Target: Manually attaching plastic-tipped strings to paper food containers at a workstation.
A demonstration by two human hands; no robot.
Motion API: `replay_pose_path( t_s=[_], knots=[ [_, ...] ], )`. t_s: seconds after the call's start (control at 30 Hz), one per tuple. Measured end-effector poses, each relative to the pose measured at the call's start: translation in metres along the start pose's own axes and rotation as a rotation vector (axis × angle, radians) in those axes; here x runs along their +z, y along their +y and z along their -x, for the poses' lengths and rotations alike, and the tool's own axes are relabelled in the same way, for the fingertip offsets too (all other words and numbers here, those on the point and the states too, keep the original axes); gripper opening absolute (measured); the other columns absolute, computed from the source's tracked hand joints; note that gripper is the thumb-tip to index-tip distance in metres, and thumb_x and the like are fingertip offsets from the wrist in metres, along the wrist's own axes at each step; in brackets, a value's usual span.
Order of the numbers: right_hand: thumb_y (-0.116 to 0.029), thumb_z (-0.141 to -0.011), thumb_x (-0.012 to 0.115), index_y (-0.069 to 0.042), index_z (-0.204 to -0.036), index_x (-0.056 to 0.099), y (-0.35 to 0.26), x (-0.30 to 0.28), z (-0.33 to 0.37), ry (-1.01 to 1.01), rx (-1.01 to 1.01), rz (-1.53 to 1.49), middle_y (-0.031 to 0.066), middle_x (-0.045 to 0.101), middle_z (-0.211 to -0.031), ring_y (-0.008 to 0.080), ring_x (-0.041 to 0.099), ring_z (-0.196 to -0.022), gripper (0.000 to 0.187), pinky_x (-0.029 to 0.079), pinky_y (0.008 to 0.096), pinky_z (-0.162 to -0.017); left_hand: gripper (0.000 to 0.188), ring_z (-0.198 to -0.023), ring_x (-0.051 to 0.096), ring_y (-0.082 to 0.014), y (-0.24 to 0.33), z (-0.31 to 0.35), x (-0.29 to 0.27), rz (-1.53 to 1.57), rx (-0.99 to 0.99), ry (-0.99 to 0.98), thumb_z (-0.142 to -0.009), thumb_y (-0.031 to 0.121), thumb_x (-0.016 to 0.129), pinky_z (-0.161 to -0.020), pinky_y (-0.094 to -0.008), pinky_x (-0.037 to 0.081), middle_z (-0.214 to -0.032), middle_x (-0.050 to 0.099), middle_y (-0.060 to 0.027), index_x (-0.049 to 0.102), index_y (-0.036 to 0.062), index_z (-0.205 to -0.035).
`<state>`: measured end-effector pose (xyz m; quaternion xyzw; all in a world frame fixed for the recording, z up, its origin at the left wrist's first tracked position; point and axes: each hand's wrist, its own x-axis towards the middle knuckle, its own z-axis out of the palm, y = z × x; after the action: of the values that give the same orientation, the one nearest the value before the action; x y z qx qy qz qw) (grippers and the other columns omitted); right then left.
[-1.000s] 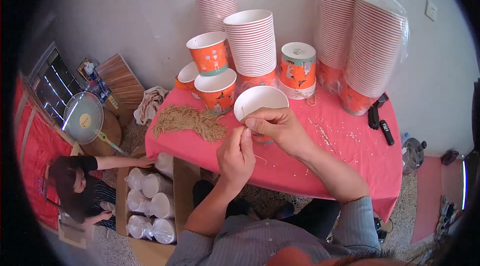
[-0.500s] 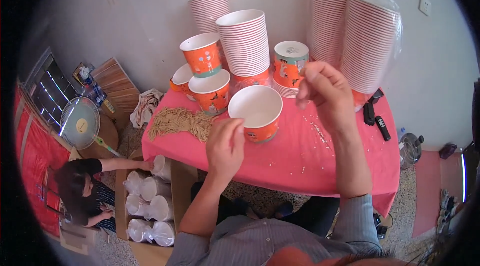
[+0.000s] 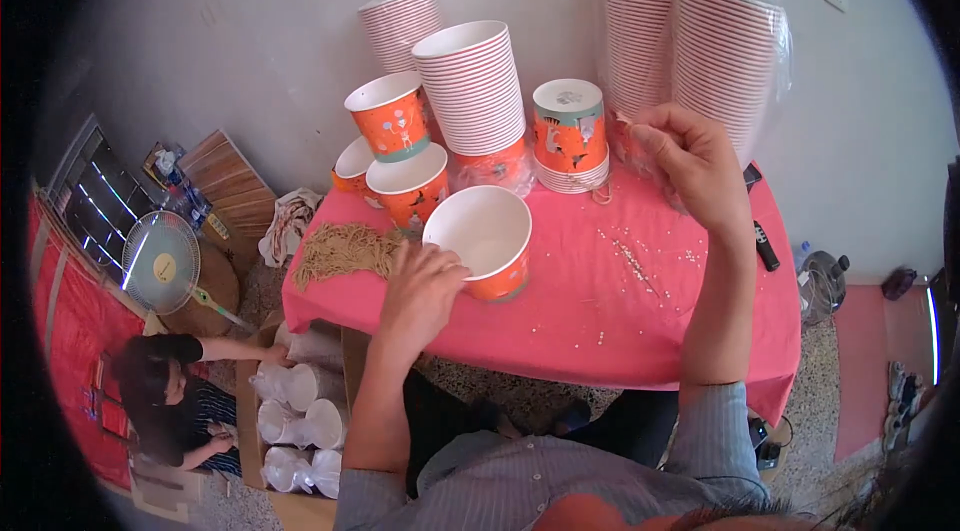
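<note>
An orange paper bucket [image 3: 478, 231] with a white inside stands upright at the table's near middle. My left hand [image 3: 415, 291] is at its near left rim, fingers curled over the edge. My right hand [image 3: 690, 161] is raised over the table's right part, thumb and fingers pinched together; whatever they hold is too small to make out. Left of the bucket lies a bundle of beige cords [image 3: 345, 253]. Behind it two orange buckets are stacked askew, the upper bucket [image 3: 388, 116] resting on the lower bucket [image 3: 408, 181]. An upside-down bucket [image 3: 570, 136] stands farther right.
Tall stacks of buckets [image 3: 728, 61] stand along the back of the pink-covered table [image 3: 580, 321]. Small white bits [image 3: 640, 266] lie scattered at the right. At lower left a person [image 3: 160, 391] reaches into a cardboard box [image 3: 300, 509] of wrapped white cups. A fan [image 3: 160, 261] stands beyond.
The bucket has come slightly nearer and to the left. My left hand has moved left onto its rim, while my right hand has moved right, away from it.
</note>
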<state>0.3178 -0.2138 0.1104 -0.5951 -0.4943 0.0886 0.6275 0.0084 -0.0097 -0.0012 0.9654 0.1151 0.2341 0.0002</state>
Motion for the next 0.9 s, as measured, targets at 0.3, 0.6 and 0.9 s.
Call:
replay_pose_path(
  t_s=[0.3,0.6,0.9],
  knots=[
    [-0.011,-0.105,0.069,0.000,-0.106,0.076,0.010,0.058,0.004,-0.439,0.088,-0.103,-0.0044,0.062,-0.075,0.0031,0.054,-0.064,0.013,0.043,0.0231,-0.057,0.032,-0.112,0.074,-0.0285,0.045,-0.028,-0.015,0.539,-0.183,0.277,-0.092,0.007,0.081,-0.099,-0.0397,0.055,-0.120,0.076,-0.0134,0.074,0.0029,-0.123],
    [-0.013,-0.103,0.070,0.000,-0.106,0.074,0.019,0.080,0.012,-0.535,0.042,-0.070,0.0013,0.069,-0.078,0.0071,0.060,-0.072,0.014,0.050,0.0303,-0.065,0.044,-0.110,0.073,-0.0216,0.048,-0.047,-0.015,0.702,-0.160,0.382,-0.093,0.005,0.081,-0.096,-0.0364,0.057,-0.115,0.077,-0.0118,0.069,0.0034,-0.136],
    [-0.016,-0.100,0.071,-0.001,-0.108,0.077,0.017,0.088,0.016,-0.607,-0.049,0.069,0.0131,0.071,-0.079,0.0170,0.066,-0.072,0.017,0.053,0.0370,-0.069,0.022,-0.098,0.076,-0.0273,0.042,-0.047,-0.016,0.513,-0.071,0.396,-0.092,0.008,0.083,-0.085,-0.0385,0.058,-0.103,0.077,-0.0125,0.075,0.0025,-0.112]
  ],
)
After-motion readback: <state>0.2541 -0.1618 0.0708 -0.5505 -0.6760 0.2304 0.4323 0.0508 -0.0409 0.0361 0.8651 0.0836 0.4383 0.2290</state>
